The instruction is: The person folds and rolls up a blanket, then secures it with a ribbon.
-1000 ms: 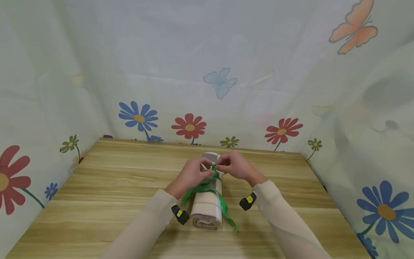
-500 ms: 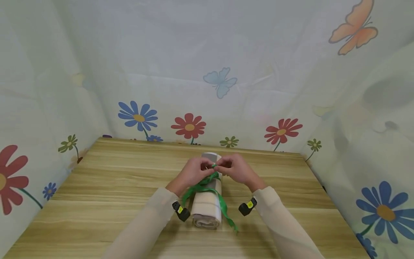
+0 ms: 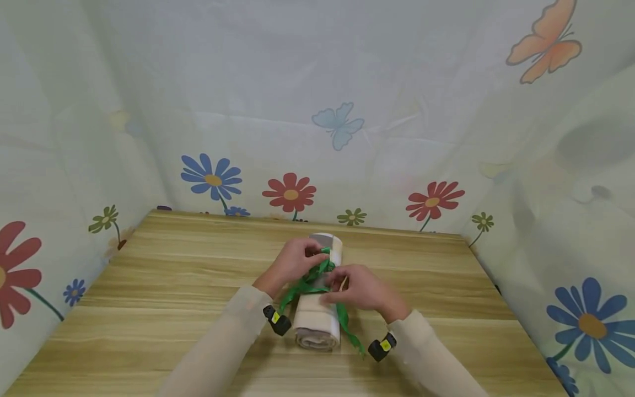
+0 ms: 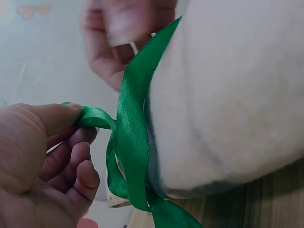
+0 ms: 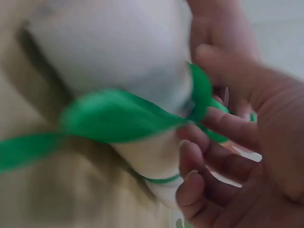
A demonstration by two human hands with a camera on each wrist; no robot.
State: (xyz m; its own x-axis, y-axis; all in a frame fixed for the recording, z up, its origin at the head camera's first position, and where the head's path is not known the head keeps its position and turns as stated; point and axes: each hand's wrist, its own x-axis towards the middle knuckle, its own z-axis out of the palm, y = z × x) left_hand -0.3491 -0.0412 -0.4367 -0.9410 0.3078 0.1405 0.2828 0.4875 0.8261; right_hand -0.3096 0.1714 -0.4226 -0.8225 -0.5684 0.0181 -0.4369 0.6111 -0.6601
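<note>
- Plainly, the roll (image 3: 319, 309) is soft rolled cloth lying lengthwise at the middle of the table (image 3: 149, 286), its near end toward the person; it looks light and squashy, so it should give under a tight band rather than resist.
- The ribbon (image 3: 317, 278) is thin green satin, wrapped around the roll's upper half, with one tail trailing down the right side onto the table. It looks slick and limp, likely to slide loose unless kept taut, and best taken by pinching near the crossing on top.
- The left hand (image 3: 292, 263) sits at the roll's far left side; in the left wrist view its thumb and curled fingers (image 4: 71, 161) pinch a folded bit of ribbon (image 4: 130, 142) just beside the cloth.
- The right hand (image 3: 358, 288) lies over the top of the roll, nearer the person than the left. In the right wrist view its fingers (image 5: 209, 161) are curled close with the ribbon (image 5: 123, 116) running in between them, seemingly pinched, against the roll (image 5: 118, 61).
</note>
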